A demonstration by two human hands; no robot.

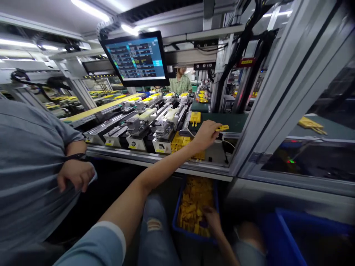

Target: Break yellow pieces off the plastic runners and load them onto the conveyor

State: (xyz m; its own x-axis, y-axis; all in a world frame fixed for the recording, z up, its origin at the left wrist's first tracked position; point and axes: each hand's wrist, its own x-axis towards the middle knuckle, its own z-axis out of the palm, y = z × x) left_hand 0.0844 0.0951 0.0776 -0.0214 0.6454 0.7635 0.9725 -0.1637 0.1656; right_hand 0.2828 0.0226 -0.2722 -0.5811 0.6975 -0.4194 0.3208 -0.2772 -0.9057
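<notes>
Our left hand (206, 136) pinches a yellow part (222, 128) near the green mat's (233, 122) front edge, our right hand (212, 220) sits in the blue bin (175, 221), its grip unclear, and a loose pinch could drop the part among the fixtures (165, 127).

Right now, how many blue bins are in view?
2. One bin, full of yellow parts, sits below the bench, with the right hand in it; another bin sits at lower right. Others may be hidden out of frame.
</notes>
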